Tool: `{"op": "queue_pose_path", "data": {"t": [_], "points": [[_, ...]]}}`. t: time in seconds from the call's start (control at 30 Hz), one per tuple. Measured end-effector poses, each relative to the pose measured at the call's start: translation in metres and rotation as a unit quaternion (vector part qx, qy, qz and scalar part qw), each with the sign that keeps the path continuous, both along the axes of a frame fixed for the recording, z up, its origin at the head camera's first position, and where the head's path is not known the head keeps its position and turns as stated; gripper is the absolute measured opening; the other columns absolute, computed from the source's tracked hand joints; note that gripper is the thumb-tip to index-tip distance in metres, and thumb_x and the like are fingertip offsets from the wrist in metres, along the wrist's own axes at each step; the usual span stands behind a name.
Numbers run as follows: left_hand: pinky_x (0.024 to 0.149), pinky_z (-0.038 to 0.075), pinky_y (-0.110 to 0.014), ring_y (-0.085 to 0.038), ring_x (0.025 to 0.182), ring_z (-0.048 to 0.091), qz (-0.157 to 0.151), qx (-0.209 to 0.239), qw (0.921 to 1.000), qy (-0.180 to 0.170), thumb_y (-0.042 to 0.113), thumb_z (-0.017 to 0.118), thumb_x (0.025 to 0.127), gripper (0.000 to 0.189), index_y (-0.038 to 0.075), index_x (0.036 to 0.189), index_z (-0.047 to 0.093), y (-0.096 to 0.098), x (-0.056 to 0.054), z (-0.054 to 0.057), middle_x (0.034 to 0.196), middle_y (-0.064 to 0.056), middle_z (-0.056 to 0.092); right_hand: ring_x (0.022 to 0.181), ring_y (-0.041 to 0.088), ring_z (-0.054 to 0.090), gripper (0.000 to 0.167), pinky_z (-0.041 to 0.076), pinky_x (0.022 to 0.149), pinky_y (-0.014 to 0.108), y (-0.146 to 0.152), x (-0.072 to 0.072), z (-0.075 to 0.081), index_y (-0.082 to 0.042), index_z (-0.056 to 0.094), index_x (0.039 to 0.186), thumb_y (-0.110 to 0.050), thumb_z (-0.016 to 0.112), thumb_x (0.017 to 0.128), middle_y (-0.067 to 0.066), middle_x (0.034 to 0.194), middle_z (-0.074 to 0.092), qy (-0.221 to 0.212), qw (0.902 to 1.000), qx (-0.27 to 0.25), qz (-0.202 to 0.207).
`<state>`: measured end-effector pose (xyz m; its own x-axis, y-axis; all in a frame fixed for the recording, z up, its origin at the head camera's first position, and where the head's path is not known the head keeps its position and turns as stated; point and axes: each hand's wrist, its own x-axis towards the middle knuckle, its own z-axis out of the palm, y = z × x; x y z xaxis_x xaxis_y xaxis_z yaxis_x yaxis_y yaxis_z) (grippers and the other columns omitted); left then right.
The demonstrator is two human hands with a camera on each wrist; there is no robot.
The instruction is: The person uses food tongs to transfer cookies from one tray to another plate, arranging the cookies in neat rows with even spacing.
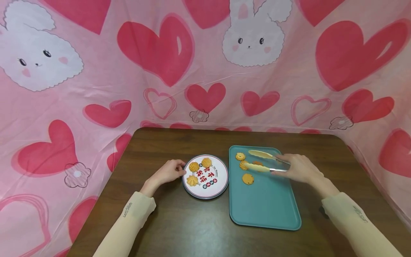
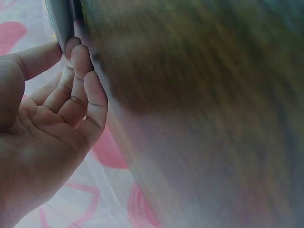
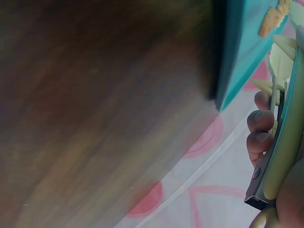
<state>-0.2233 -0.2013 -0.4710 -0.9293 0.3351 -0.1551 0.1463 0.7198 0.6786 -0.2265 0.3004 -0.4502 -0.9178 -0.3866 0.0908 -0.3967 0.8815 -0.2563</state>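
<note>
Sleeves (image 1: 363, 223), left hand (image 1: 167, 172) pinching plate (image 1: 221, 175), right hand (image 1: 300, 167) gripping tongs (image 1: 259, 167)

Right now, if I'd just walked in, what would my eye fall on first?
Probably the pink backdrop behind the table, printed with red hearts and white rabbits. Next, the yellow-tipped tongs in the right hand, spread open by the cookies on the teal tray. Left of that, a white plate carries three piped cookies, its rim pinched by the left hand.
</note>
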Motion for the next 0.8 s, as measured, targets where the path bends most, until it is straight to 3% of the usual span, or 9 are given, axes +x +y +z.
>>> {"op": "queue_pose_path", "data": {"t": [0.4,0.8], "points": [[0.058,0.044,-0.028,-0.016,0.064,0.052,0.0,-0.007,1.0,-0.001,0.012,0.071,0.092,0.036,-0.003,0.124,0.064,-0.002,0.0,0.0,0.077,-0.002,0.061,0.104,0.036,0.065,0.085,0.051,0.083,0.058,0.016,0.013,-0.006,-0.007,0.064,0.133,-0.071,0.07,0.077,0.016,0.119,0.069,-0.023,0.9996,-0.007,-0.016],[0.058,0.045,-0.03,-0.016,0.064,0.053,-0.003,-0.003,1.0,0.001,0.013,0.072,0.092,0.037,-0.003,0.124,0.064,-0.002,0.001,-0.001,0.077,-0.002,0.061,0.104,0.034,0.066,0.081,0.051,0.083,0.058,0.02,0.019,-0.012,-0.008,0.066,0.131,-0.07,0.068,0.079,0.013,0.118,0.07,-0.019,0.9996,-0.017,-0.01]]}}
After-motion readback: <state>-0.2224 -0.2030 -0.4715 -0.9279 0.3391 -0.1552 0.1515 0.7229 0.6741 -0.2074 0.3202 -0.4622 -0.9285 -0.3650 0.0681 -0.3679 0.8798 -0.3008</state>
